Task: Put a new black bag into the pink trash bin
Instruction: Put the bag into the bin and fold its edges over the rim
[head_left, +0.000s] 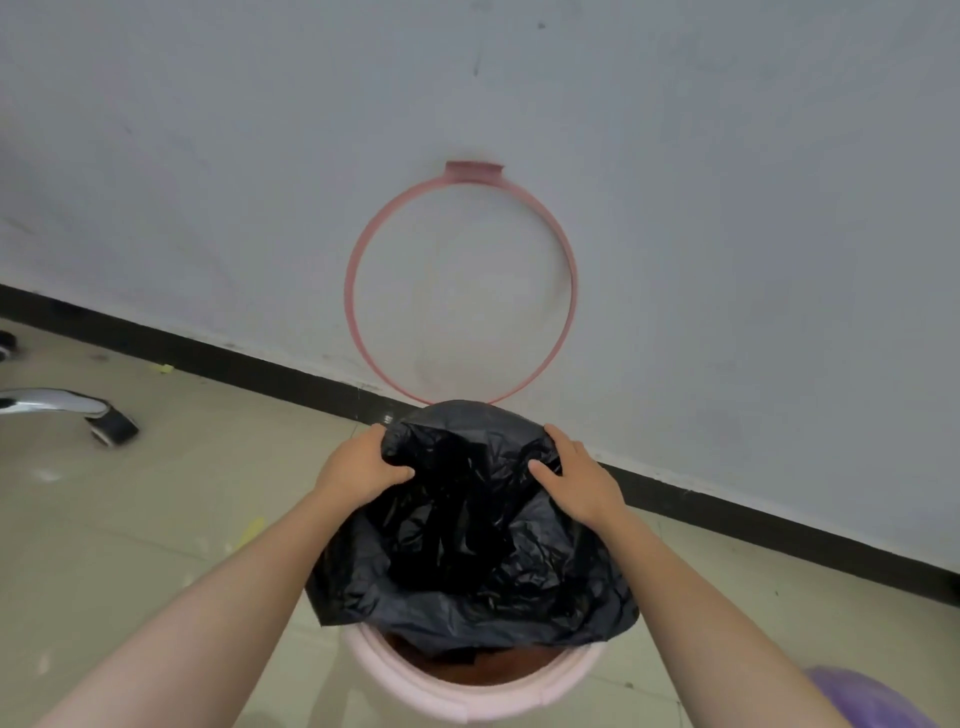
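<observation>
— Crinkled black plastic bag (467, 530): draped over the far part of the round pale-pink plastic bin (467, 691), mouth spread wide, near edge not yet over the near rim. Bin's brownish inside open to view below the bag.

— And the grip?

— Left hand (358, 467) clamped on the bag's left edge, thumb pressed into the film; right hand (582, 478) likewise closed on the right edge.

— Best way through this step?

— Probably: pull both edges outward and down evenly, fold over the rim all round, then push the middle into the bin. Thin film, likely to tear if yanked.

— Around it?

— Pink hoop-shaped ring (460, 286) tilted up against the grey wall (727, 208); beige tiled floor (156, 519) beneath.
</observation>
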